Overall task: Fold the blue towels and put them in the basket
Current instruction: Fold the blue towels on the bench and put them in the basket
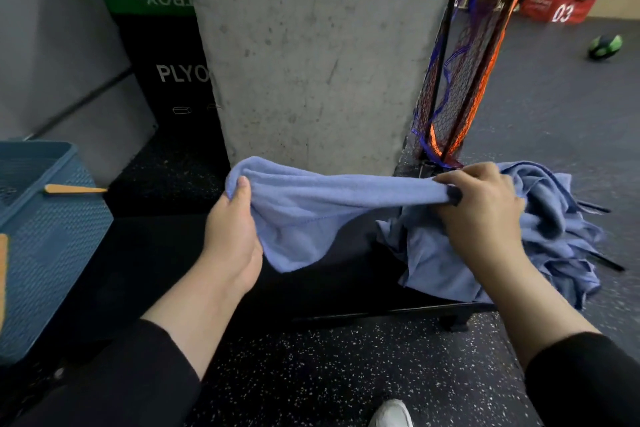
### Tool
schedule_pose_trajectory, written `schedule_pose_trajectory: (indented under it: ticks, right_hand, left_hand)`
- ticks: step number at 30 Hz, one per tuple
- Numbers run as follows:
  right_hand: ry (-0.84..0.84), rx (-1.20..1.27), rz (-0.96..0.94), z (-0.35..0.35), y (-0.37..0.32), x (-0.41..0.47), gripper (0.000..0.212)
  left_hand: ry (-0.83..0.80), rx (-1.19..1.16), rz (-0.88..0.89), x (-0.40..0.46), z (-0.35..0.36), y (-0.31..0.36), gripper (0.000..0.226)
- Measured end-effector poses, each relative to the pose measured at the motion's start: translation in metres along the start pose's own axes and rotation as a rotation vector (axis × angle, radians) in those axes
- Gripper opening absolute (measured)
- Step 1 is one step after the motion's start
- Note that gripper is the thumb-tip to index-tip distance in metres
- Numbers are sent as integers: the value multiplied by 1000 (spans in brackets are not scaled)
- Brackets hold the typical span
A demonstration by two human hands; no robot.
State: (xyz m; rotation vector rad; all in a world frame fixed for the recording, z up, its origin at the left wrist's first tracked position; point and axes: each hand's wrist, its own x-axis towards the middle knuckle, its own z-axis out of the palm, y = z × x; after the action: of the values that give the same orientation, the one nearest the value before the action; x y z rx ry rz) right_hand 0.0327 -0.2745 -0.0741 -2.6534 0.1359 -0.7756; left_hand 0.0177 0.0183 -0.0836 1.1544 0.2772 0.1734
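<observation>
Head view: a blue towel (pixel 329 211) is stretched in front of the concrete pillar (pixel 311 55), its long axis running left to right, its lower edge sagging. The left hand (pixel 232 229) grips its left end, the right hand (pixel 481 204) pinches its right end. More blue towels (pixel 540 246) lie heaped right of the pillar; the basket (pixel 45 232) stands far left of it.

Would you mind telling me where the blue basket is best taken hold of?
Probably by the wooden handle on the rim of the basket, coming from above: the handle lies flat along the top edge, free of the mesh walls. Both hands currently grip a towel.
</observation>
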Motion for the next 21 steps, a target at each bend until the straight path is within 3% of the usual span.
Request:
schedule_pose_trajectory:
  ticks: [12, 16, 21]
  right_hand:
    - [-112, 493, 54, -31, -72, 5, 37]
    - [-103, 592, -16, -40, -106, 3, 44]
    - [-142, 764, -62, -36, -144, -5, 38]
  left_hand:
    - [38, 58, -172, 0, -24, 3, 34]
    - [54, 79, -159, -2, -32, 16, 33]
    - [164, 55, -106, 2, -47, 34, 27]
